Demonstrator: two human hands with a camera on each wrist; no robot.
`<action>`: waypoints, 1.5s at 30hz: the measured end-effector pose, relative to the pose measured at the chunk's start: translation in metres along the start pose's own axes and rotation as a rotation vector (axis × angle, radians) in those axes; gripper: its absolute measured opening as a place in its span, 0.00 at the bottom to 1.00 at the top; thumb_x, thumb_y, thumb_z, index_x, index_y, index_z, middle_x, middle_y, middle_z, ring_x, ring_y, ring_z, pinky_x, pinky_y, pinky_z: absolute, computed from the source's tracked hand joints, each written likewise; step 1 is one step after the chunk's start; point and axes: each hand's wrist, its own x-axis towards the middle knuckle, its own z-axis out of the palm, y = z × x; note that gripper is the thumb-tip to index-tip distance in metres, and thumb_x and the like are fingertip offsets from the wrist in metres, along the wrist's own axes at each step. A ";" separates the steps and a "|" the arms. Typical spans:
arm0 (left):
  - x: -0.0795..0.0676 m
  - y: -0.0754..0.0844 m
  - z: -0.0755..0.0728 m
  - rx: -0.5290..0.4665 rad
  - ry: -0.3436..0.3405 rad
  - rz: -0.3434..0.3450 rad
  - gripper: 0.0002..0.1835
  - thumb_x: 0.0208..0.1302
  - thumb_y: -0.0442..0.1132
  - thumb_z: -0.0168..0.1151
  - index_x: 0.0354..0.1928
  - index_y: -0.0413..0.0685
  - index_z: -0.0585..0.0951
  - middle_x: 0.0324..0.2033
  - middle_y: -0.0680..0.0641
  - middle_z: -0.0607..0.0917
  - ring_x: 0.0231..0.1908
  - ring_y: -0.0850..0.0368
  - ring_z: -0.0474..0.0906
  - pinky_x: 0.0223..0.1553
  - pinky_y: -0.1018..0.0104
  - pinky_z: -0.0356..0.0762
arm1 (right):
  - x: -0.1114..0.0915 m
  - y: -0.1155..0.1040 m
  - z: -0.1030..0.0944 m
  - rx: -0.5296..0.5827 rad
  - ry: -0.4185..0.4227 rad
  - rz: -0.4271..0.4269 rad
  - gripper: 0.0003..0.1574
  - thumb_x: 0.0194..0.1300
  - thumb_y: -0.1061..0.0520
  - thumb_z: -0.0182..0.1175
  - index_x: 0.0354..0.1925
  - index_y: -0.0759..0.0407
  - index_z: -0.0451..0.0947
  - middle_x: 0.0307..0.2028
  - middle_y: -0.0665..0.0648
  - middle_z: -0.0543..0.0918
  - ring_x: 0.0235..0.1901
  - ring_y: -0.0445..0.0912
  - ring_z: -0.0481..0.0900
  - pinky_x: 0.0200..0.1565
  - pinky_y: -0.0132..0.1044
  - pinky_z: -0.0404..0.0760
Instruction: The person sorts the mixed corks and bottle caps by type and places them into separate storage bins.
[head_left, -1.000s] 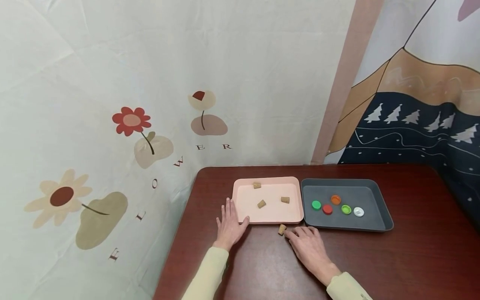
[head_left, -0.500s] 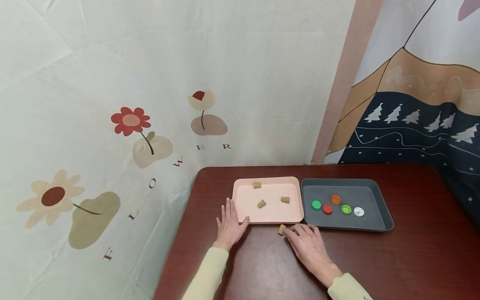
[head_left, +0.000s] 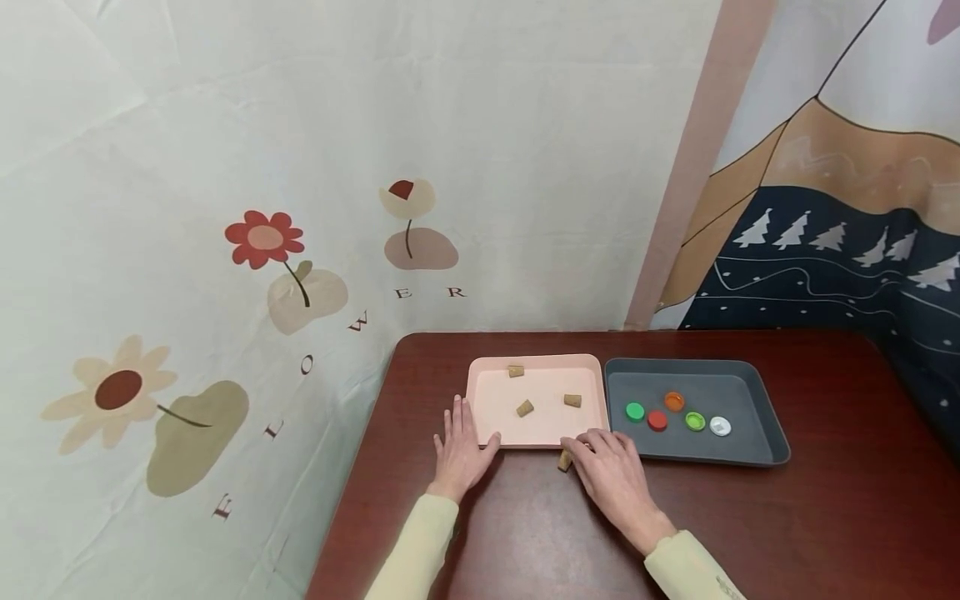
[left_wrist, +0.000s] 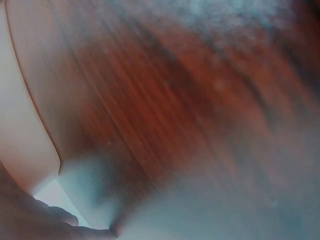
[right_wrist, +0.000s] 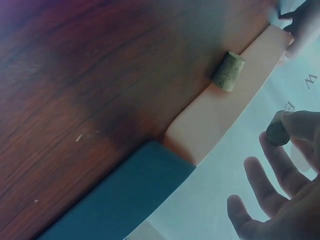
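Note:
My right hand (head_left: 617,473) is over the front right corner of the pink tray (head_left: 487,423). In the right wrist view its thumb and finger pinch a small cork (right_wrist: 278,134), raised off the table; the fingers hide it from the head view. Another cork (head_left: 565,461) stands on the table against the tray's front side, just under that hand. Three more corks lie spread inside the pink tray, one (head_left: 525,408) near its middle. My left hand (head_left: 459,457) rests with fingers stretched along the tray's left side, thumb at the front rim.
Right beside the pink tray sits a dark grey tray (head_left: 738,446). It holds several bottle caps, among them a red one (head_left: 657,421) and a white one (head_left: 720,427). Behind the brown table (head_left: 517,542) hangs a printed cloth (head_left: 525,167).
My right hand has shifted slightly forward and left, from beside the cork on the table to above it and the pink tray's rim. The left hand stays in place.

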 end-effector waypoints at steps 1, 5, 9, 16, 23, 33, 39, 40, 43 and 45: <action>0.000 0.000 0.000 0.002 -0.002 -0.002 0.53 0.67 0.64 0.56 0.82 0.37 0.51 0.82 0.40 0.47 0.78 0.33 0.48 0.67 0.22 0.53 | 0.001 0.000 0.001 0.001 0.001 0.006 0.17 0.61 0.58 0.74 0.49 0.46 0.87 0.40 0.49 0.85 0.46 0.52 0.84 0.52 0.62 0.77; 0.000 0.001 -0.001 0.008 -0.010 -0.009 0.53 0.68 0.65 0.55 0.82 0.39 0.50 0.83 0.42 0.46 0.79 0.34 0.46 0.68 0.23 0.52 | 0.007 0.000 0.004 0.011 0.010 0.027 0.18 0.61 0.59 0.74 0.50 0.47 0.87 0.41 0.51 0.86 0.48 0.54 0.83 0.53 0.62 0.76; 0.000 0.001 -0.002 0.008 -0.008 -0.006 0.53 0.69 0.64 0.55 0.82 0.38 0.50 0.82 0.41 0.46 0.79 0.33 0.47 0.68 0.23 0.52 | 0.014 0.000 0.008 0.039 0.028 0.042 0.19 0.62 0.60 0.73 0.51 0.48 0.87 0.42 0.51 0.86 0.49 0.55 0.82 0.53 0.63 0.75; -0.001 0.001 -0.002 0.003 -0.014 -0.008 0.53 0.69 0.65 0.55 0.82 0.39 0.49 0.82 0.41 0.46 0.79 0.33 0.46 0.68 0.23 0.52 | 0.028 -0.001 0.018 0.064 0.039 0.061 0.18 0.63 0.61 0.72 0.51 0.48 0.87 0.41 0.51 0.86 0.49 0.56 0.83 0.54 0.63 0.75; 0.000 0.001 -0.001 0.004 -0.013 -0.006 0.53 0.68 0.65 0.55 0.82 0.39 0.49 0.83 0.41 0.46 0.79 0.33 0.46 0.68 0.23 0.51 | 0.041 -0.002 0.027 0.059 0.021 0.083 0.15 0.65 0.61 0.71 0.49 0.47 0.87 0.41 0.52 0.87 0.48 0.57 0.83 0.53 0.62 0.75; 0.000 0.000 -0.001 0.000 -0.011 -0.007 0.53 0.68 0.65 0.55 0.82 0.39 0.50 0.82 0.41 0.47 0.79 0.33 0.47 0.68 0.23 0.52 | 0.052 -0.002 0.041 0.047 -0.060 0.145 0.13 0.67 0.58 0.70 0.49 0.47 0.88 0.41 0.54 0.88 0.48 0.58 0.83 0.54 0.61 0.75; -0.001 0.002 -0.001 0.010 -0.018 -0.006 0.53 0.68 0.65 0.56 0.82 0.38 0.50 0.82 0.41 0.47 0.79 0.33 0.47 0.68 0.23 0.52 | 0.054 0.001 0.048 0.029 -0.097 0.194 0.12 0.67 0.55 0.71 0.48 0.49 0.88 0.40 0.55 0.88 0.47 0.58 0.84 0.52 0.62 0.76; -0.001 0.002 -0.001 0.009 -0.019 -0.007 0.53 0.68 0.65 0.56 0.82 0.38 0.50 0.82 0.41 0.47 0.79 0.33 0.47 0.68 0.23 0.52 | 0.054 0.001 0.049 0.022 -0.104 0.201 0.11 0.67 0.55 0.71 0.48 0.49 0.88 0.39 0.55 0.88 0.47 0.59 0.84 0.51 0.62 0.76; -0.001 0.002 -0.002 0.010 -0.022 -0.013 0.53 0.68 0.65 0.55 0.82 0.39 0.49 0.83 0.42 0.46 0.79 0.33 0.47 0.68 0.24 0.52 | 0.054 0.001 0.051 0.005 -0.117 0.207 0.10 0.68 0.54 0.70 0.47 0.48 0.88 0.38 0.55 0.88 0.45 0.59 0.84 0.51 0.62 0.76; -0.001 0.002 -0.002 0.013 -0.020 -0.014 0.53 0.68 0.65 0.55 0.82 0.39 0.49 0.83 0.42 0.46 0.79 0.34 0.47 0.68 0.24 0.52 | 0.054 0.000 0.052 0.001 -0.118 0.206 0.09 0.69 0.53 0.69 0.47 0.48 0.88 0.38 0.55 0.88 0.45 0.59 0.84 0.51 0.62 0.76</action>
